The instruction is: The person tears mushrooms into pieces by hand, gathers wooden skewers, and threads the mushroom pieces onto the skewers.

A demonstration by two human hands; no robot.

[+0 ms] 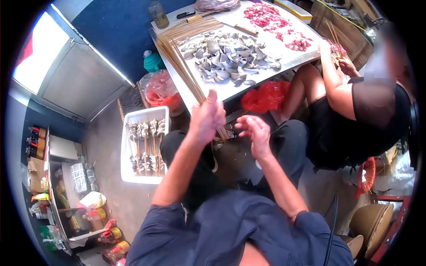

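1. Tan, thin wooden sticks (pixel 186 73) lie in a long bundle, slanting from the table (pixel 177 94) edge to the left hand (pixel 207 117), their lower ends showing below the fist.
2. Grip: left hand clenched around the bundle, thumb uppermost. Right hand (pixel 256 134) beside it, half-open, fingers curled; no object is visible in it.
3. Handling, as judged: sticks light and stiff individually, liable to fan out or slip past one another if the fist loosens. Suitable hold is around the gathered middle, clear of any pointed tips; points are too small to confirm.
4. Grey pieces (pixel 222 55) are heaped on the table beside the sticks. They appear soft, damp and easily torn; each is best pinched at its thicker part.
5. White tub (pixel 144 180) on the floor, to the left, holds loaded skewers (pixel 145 150) laid side by side. Lifting by the bare stick ends is advised.
6. Markings: clear bottle (pixel 159 15) at the table's far corner bears lettering, not legible. Labels on the shelf bottles (pixel 36 142) are coloured; no brand can be read.
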